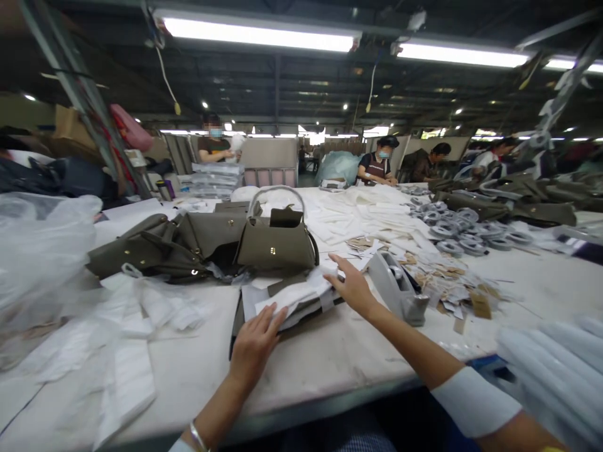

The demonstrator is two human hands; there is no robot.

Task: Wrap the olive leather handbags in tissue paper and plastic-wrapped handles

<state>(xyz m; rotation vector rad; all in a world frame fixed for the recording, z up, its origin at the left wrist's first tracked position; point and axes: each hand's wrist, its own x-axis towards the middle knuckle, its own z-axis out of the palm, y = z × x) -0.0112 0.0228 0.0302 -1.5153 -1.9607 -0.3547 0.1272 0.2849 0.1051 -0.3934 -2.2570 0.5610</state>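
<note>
An olive bag piece lies flat on the table in front of me, with white tissue-like sheets over it. My left hand rests at its near left side, fingers stretched out onto the white sheet. At the far right end, my right hand reaches over the sheets with thumb and forefinger apart; its other fingers are partly hidden. Just behind stands an olive handbag with a wrapped top handle and a small metal clasp.
More olive bags lie to the left, beside white paper strips and clear plastic. A grey tape dispenser stands right, near scattered tags and grey wrapped rings. Several people work across the table.
</note>
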